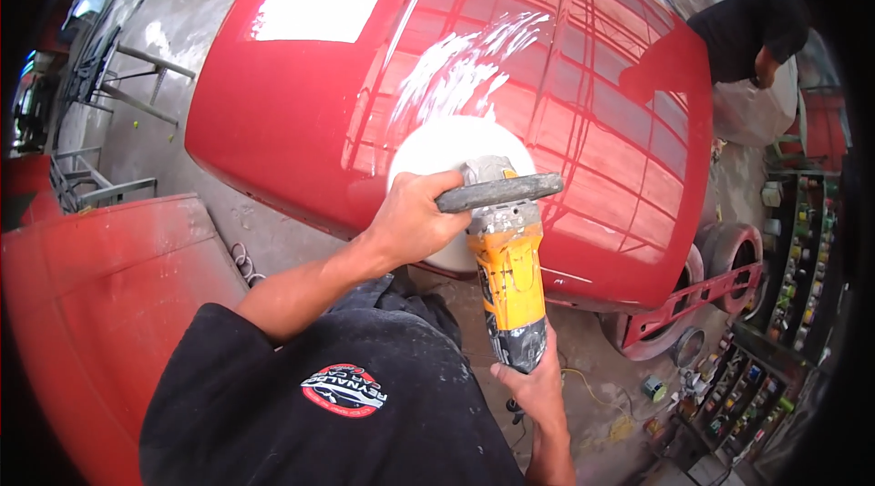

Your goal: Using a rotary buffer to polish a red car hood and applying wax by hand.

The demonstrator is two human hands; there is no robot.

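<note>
A yellow and black polisher (512, 276) with a grey metal head lies over the near edge of a glossy red car hood (273, 112). My left hand (419, 217) is wrapped round its dark side handle (510, 191). My right hand (538, 387) grips the black rear end of the body, its fingers partly hidden beneath. Under the tool's head sits a round white pad (437, 144), which appears to rest against the paint. Streaks of white compound (456, 76) spread over the hood just beyond the pad.
Another red panel (109, 276) stands at my left, near metal stands (137, 80). A person in dark clothing (747, 35) is beyond the hood's right side. Wheels (734, 258), a shelf of small containers (793, 258) and a yellow cord (592, 386) lie to the right.
</note>
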